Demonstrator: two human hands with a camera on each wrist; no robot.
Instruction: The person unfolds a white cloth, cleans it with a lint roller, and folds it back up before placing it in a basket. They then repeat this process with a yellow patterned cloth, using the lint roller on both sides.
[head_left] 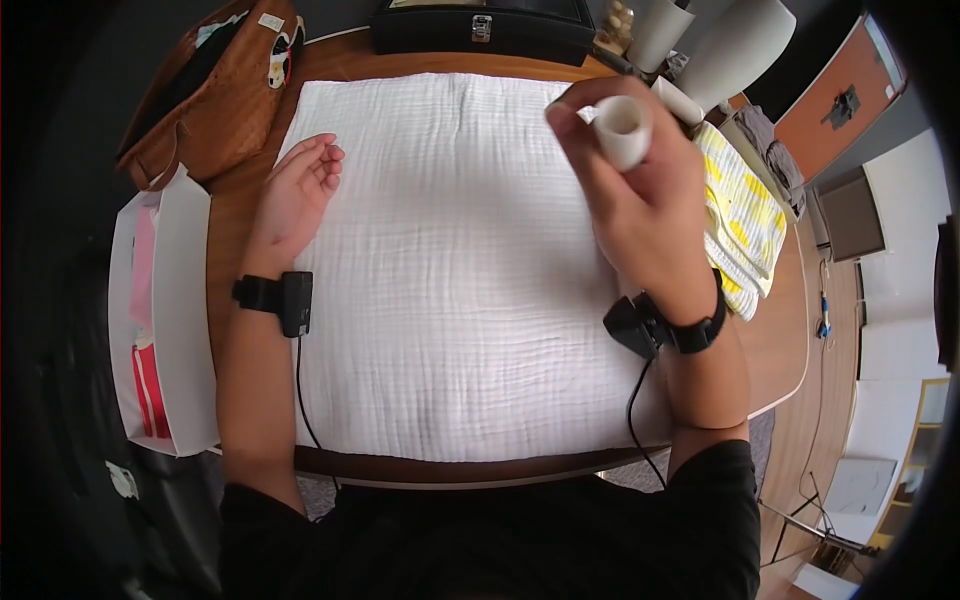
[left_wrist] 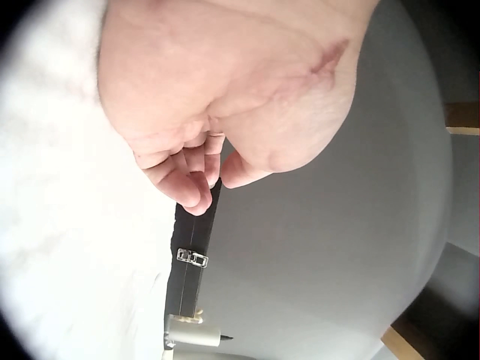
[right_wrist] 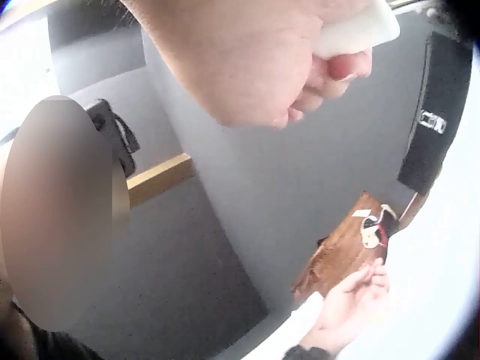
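Note:
My right hand [head_left: 655, 215] grips a small white cylinder [head_left: 624, 154] and holds it up over the far right part of a white crinkled cloth [head_left: 450, 260]. The cylinder's round, hollow end faces the head camera. In the right wrist view its smooth white side [right_wrist: 364, 34] shows beyond the curled fingers. At the cloth's left edge my left hand [head_left: 298, 200] lies palm inward, its fingers loosely bent with nothing in them. The left wrist view shows that bare palm [left_wrist: 232, 90] beside the cloth.
Left stand a brown bag [head_left: 215, 110] and a white box [head_left: 185, 330] holding pink and red items. A black clasped case [head_left: 540, 35] sits at the back. A white rounded vessel [head_left: 735, 50] is back right, near a folded yellow-and-white cloth [head_left: 740, 210].

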